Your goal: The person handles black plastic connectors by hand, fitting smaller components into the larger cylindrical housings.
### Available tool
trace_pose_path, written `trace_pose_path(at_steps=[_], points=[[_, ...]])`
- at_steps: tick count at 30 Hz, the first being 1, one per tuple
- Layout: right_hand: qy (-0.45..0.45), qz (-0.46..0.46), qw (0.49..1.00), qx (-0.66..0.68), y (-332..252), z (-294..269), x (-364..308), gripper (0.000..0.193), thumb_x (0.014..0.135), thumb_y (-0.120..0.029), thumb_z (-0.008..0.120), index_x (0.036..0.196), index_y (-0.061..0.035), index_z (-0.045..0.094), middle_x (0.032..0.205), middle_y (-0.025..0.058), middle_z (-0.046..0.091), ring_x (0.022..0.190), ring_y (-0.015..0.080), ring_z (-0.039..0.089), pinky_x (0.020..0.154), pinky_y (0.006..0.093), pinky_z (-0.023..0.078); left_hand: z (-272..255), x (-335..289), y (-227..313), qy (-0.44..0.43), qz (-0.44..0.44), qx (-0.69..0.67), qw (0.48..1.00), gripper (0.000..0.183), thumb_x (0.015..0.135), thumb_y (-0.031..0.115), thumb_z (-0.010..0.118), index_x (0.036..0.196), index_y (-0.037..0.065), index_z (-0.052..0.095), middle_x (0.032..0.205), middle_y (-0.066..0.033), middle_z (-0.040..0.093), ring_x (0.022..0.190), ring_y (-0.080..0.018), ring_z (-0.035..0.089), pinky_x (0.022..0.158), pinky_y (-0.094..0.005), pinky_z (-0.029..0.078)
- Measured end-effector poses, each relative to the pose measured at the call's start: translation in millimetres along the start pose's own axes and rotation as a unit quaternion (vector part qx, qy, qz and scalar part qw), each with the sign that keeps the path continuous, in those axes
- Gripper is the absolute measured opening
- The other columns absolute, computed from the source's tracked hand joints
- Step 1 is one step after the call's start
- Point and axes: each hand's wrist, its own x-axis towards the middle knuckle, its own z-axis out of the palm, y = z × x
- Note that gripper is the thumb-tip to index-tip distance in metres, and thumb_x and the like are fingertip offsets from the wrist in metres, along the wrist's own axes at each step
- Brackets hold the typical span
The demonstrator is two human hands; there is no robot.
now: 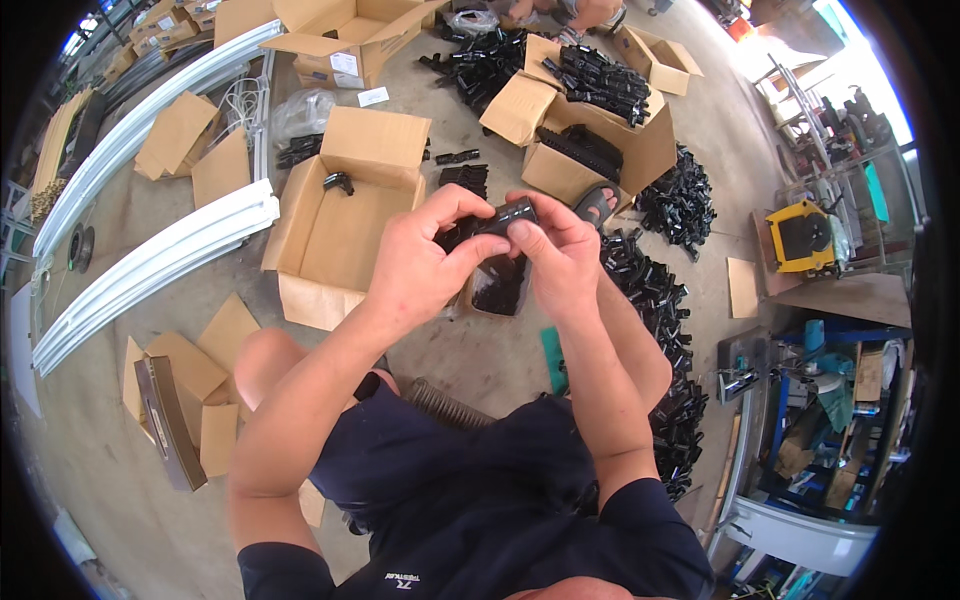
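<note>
Between the fingertips of both hands is a short, glossy black fitting [517, 213], roughly tube-shaped. My left hand [425, 255] pinches its left end, with thumb and index finger curled round it. At the other end, the thumb and fingers of my right hand [562, 245] press on it. The fingers hide part of its shape. Just below the hands stands a small container [497, 290] with dark pieces in it. An open cardboard box [330, 235] lies to the left, with one black fitting [338, 182] inside. Several black fittings [463, 178] lie in a row beyond my hands.
Loose black fittings form a long pile [680, 400] at my right. Another open carton [640, 150] holds black parts ahead. White metal profiles [160, 265] lie at left near a flattened carton [215, 395]. A yellow machine [800, 238] stands at right. Another person's hands [590, 12] show at the far edge.
</note>
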Motion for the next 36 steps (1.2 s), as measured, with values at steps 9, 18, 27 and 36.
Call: trace_pose_path(at_steps=[9, 18, 27, 36], points=[[-0.023, 0.027, 0.998, -0.051, 3.4, 1.3, 27.4, 0.032, 0.101, -0.022, 0.067, 0.122, 0.003, 0.07, 0.093, 0.0018, 0.071, 0.079, 0.007, 0.063, 0.07, 0.0206, 0.051, -10.5, -5.9, -11.2, 0.067, -0.053, -0.164, 0.983, 0.019, 0.089, -0.006, 0.075, 0.104, -0.002, 0.065, 0.102, -0.0138, 0.075, 0.089, -0.0136, 0.072, 0.079, -0.0265, 0.059], [-0.186, 0.092, 0.792, -0.573, 284.5, -26.4, 11.6, 0.03, 0.087, -0.014, 0.068, 0.116, -0.0069, 0.068, 0.109, 0.0142, 0.071, 0.103, 0.0277, 0.068, 0.088, 0.0433, 0.053, -46.8, 5.9, -19.4, 0.166, -0.037, -0.308, 0.936, 0.017, 0.092, -0.002, 0.072, 0.107, 0.001, 0.064, 0.103, -0.0182, 0.075, 0.089, -0.0217, 0.074, 0.083, -0.0316, 0.06], [-0.125, 0.097, 0.917, -0.366, 466.9, -42.6, -25.0, 0.043, 0.095, -0.036, 0.056, 0.131, -0.0144, 0.063, 0.131, 0.0177, 0.064, 0.123, 0.0349, 0.06, 0.104, 0.046, 0.047, -59.1, 18.1, -35.2, 0.221, -0.164, -0.339, 0.9, 0.026, 0.088, 0.0, 0.079, 0.107, -0.003, 0.062, 0.095, -0.0156, 0.075, 0.079, -0.0135, 0.071, 0.067, -0.0243, 0.057], [-0.116, 0.122, 0.889, -0.426, 375.0, -40.4, -15.8, 0.024, 0.089, -0.017, 0.065, 0.109, -0.0092, 0.074, 0.108, 0.0177, 0.071, 0.099, 0.0333, 0.068, 0.089, 0.0434, 0.054, -53.4, 16.8, -59.7, 0.172, -0.192, -0.334, 0.907, 0.014, 0.097, 0.007, 0.069, 0.108, 0.001, 0.063, 0.108, -0.0235, 0.073, 0.094, -0.0285, 0.074, 0.085, -0.0414, 0.063]])
